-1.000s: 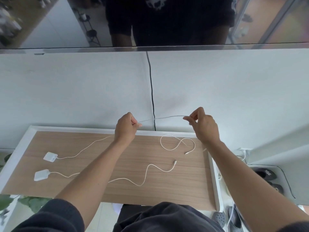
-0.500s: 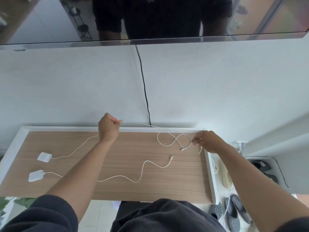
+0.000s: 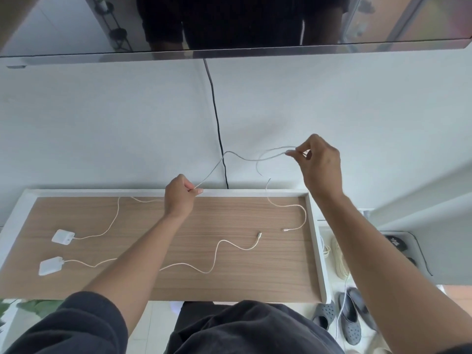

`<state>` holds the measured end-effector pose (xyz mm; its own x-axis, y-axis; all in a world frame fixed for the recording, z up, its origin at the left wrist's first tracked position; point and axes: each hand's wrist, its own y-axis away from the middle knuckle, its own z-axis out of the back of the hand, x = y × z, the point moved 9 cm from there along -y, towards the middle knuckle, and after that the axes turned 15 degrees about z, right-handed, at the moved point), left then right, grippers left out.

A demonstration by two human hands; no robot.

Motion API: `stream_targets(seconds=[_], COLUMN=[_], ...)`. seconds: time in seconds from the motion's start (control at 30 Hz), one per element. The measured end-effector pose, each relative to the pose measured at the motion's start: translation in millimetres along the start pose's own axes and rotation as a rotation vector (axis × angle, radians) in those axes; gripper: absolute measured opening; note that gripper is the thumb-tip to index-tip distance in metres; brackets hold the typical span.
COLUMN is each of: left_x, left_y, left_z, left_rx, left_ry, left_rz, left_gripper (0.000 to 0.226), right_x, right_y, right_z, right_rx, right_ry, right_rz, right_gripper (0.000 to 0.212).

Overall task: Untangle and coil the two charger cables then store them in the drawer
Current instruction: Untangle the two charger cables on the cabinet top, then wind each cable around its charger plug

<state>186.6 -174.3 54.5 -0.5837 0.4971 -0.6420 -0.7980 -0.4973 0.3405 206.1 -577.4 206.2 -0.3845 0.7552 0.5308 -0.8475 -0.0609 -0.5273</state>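
Your left hand pinches the far cable by the table's back edge. Your right hand is higher up and pinches a loop of the same cable. The thin white cable hangs between your hands, then drops to the table. The near cable lies wavy on the wood. Your left arm hides part of it.

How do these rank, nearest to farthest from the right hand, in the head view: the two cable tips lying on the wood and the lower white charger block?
1. Right cable tip, below the right hand.
2. Left cable tip, just beside the first, toward the middle.
3. Lower charger block, far left.
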Motion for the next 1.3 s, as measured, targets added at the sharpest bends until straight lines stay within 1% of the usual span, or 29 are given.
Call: stream_targets(seconds=[0.07, 0.17, 0.23, 0.3, 0.37, 0.4, 0.47, 0.53, 0.6, 0.77, 0.9, 1.07, 1.17, 1.23, 1.3], left_x=[-2, -5, -6, -5, 3, 9, 22, 38, 60, 133, 205, 306, 366, 404, 433], left_y=[1, 2, 1, 2, 2, 1, -1, -2, -6, -20, -39, -69, -84, -91, -98], left_z=[-4, -11, -16, -23, -28, -27, -21, -9, 7, 53, 105, 181, 224, 248, 267], left_rx=[0.015, 0.030, 0.063, 0.132, 0.197, 0.207, 0.202, 0.180, 0.157, 0.130, 0.117, 0.115, 0.132, 0.142, 0.140], left_ry=[0.021, 0.030, 0.021, -0.020, -0.073, -0.100, -0.138, -0.161, -0.174, -0.180, -0.200, -0.297, -0.351, -0.352, -0.300], left_rz=[-0.017, -0.060, -0.104, -0.162, -0.181, -0.181, -0.202, -0.238, -0.238, -0.143, -0.021, 0.145, 0.255, 0.303, 0.332], left_gripper=[0.032, 0.032, 0.032, 0.037, 0.048, 0.049, 0.046, 0.039, 0.034, 0.029, 0.031, 0.032, 0.034, 0.038, 0.043], right_x=[0, -15, -27, -32, -31, -28, -20, -9, 5, 50, 99, 179, 230, 261, 291], right_y=[7, 31, 50, 67, 82, 88, 97, 104, 111, 133, 156, 184, 199, 209, 220], right_z=[-9, -34, -51, -66, -80, -87, -98, -111, -127, -181, -241, -319, -363, -392, -422], right_rx=[0.051, 0.166, 0.249, 0.325, 0.399, 0.428, 0.477, 0.537, 0.591, 0.714, 0.802, 0.874, 0.938, 0.986, 1.037], right_ry=[0.001, 0.003, -0.021, -0.039, -0.050, -0.050, -0.033, -0.013, -0.028, -0.085, -0.135, -0.178, -0.181, -0.179, -0.184], right_rz=[-0.035, -0.148, -0.213, -0.242, -0.246, -0.243, -0.239, -0.232, -0.242, -0.244, -0.252, -0.267, -0.242, -0.212, -0.185], right_gripper=[0.032, 0.029, 0.020, 0.013, 0.024, 0.030, 0.035, 0.035, 0.035, 0.036, 0.034, 0.034, 0.036, 0.037, 0.038])
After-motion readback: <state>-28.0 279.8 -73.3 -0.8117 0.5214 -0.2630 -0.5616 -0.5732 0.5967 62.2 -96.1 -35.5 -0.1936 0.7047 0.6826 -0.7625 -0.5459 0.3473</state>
